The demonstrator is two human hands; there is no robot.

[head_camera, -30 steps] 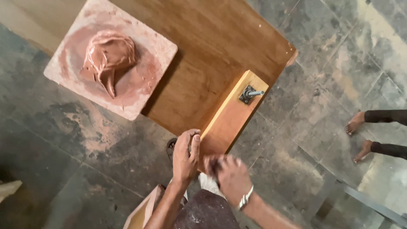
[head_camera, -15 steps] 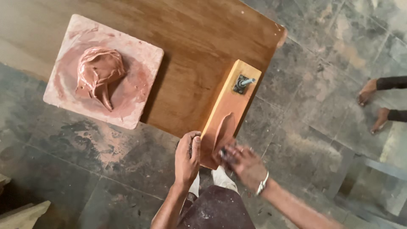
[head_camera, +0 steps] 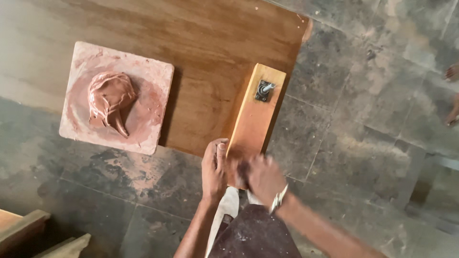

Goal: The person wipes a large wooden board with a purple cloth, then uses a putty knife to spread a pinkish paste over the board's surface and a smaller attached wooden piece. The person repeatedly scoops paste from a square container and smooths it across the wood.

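Left hand (head_camera: pixel 213 173) gripping the near end of the narrow wooden plank (head_camera: pixel 256 112) on the bench (head_camera: pixel 201 43); right hand (head_camera: pixel 262 177) blurred, grasp impossible to tell. Best kept steady (clay lump (head_camera: pixel 109 100) on slab (head_camera: pixel 143 138) well apart).

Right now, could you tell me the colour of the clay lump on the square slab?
Reddish-brown clay lump, seen in the head view.

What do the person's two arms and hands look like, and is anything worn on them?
Both forearms are bare, with no sleeves and no gloves. The right hand looks blurred, and a silver metal bracelet sits at its wrist. The left hand wears nothing visible.
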